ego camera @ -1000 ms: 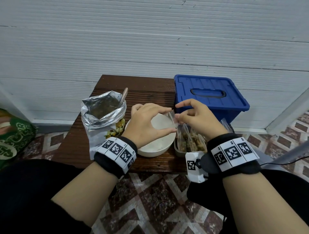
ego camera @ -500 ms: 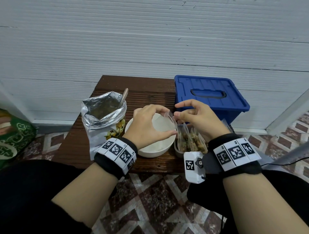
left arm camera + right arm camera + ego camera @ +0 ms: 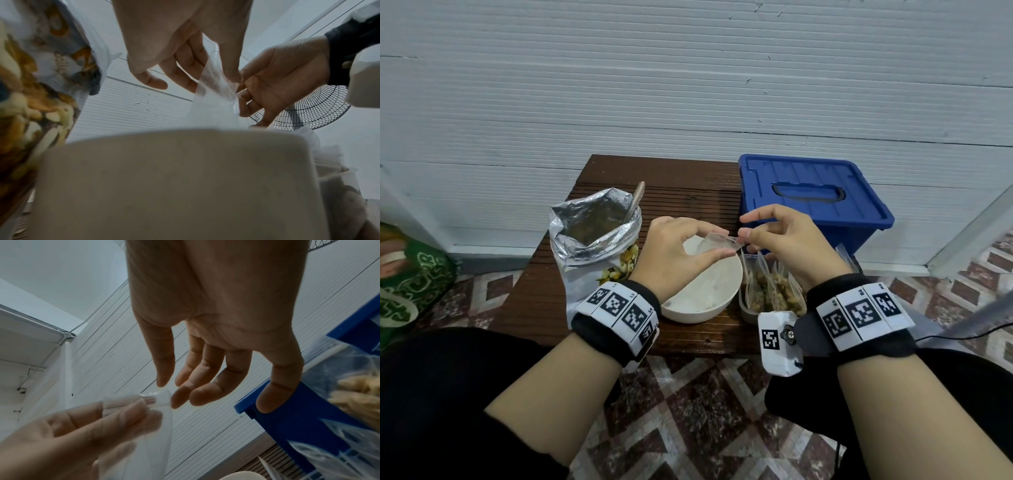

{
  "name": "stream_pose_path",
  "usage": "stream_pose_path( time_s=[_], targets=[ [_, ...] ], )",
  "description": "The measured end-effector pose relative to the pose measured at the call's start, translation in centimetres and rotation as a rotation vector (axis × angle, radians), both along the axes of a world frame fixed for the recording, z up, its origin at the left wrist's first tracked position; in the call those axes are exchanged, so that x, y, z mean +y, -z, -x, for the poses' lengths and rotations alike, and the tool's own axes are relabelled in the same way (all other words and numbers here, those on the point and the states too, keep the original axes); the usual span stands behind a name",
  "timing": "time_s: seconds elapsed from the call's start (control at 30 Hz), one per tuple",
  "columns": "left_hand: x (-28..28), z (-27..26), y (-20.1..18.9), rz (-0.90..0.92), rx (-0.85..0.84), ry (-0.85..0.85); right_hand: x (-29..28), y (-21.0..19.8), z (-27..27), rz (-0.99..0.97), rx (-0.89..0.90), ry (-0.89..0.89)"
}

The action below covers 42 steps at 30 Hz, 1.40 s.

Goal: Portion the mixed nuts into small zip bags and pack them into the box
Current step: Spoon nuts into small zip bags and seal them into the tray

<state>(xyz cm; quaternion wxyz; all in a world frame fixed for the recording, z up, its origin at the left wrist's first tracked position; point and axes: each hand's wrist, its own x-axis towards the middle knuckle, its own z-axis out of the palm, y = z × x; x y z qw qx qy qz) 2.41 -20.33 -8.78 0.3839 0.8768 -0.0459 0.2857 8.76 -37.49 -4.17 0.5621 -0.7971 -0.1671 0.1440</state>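
Note:
A small clear zip bag (image 3: 717,240), with nothing in it that I can see, hangs above the white bowl (image 3: 702,294). My left hand (image 3: 678,257) pinches its top between thumb and fingers. My right hand (image 3: 784,246) lightly pinches the bag's right corner with loosely bent fingertips (image 3: 179,400). The left wrist view shows the bag (image 3: 216,97) held between both hands above the bowl's rim (image 3: 185,146). The open foil bag of mixed nuts (image 3: 595,233) stands left of the bowl with a spoon (image 3: 637,200) in it. The blue box (image 3: 811,195) sits shut at the back right.
A clear tub (image 3: 748,308) holding several filled zip bags (image 3: 774,291) stands right of the bowl, under my right wrist. Everything sits on a small dark wooden table (image 3: 671,178) against a white wall. A green bag (image 3: 410,284) lies on the tiled floor at left.
Both hands have kept hold of the zip bag over the bowl and drawn slightly apart, stretching its top edge sideways. Nothing else on the table has moved.

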Motion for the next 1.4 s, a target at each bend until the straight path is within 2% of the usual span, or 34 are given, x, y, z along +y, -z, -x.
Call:
stream_pose_path(
  time_s=[0.43,0.57,0.7,0.87,1.0,1.17,1.4],
  targets=[
    [0.0,0.0,0.3,-0.023,0.086,0.042,0.0,0.1,0.1,0.035,-0.032,-0.028],
    [0.1,0.2,-0.3,0.014,0.049,0.056,0.2,0.1,0.2,-0.003,-0.044,0.015],
    [0.6,0.7,-2.8,0.027,-0.069,0.036,0.5,-0.2,0.3,-0.099,-0.058,0.11],
    [3.4,2.1,-7.4,-0.016,-0.131,-0.09,2.3,-0.6,0.4,-0.117,-0.072,0.105],
    [7.2,3.2,-8.9,-0.053,-0.08,-0.26,5.2,-0.8,0.6,-0.074,-0.119,0.052],
    [12.6,4.5,-7.9,-0.078,0.026,-0.467,9.8,-1.1,0.9,0.023,-0.163,-0.036],
    [14.6,5.4,-4.9,0.069,0.267,-0.482,14.8,-1.0,1.1,0.111,-0.273,-0.012]
  ],
)
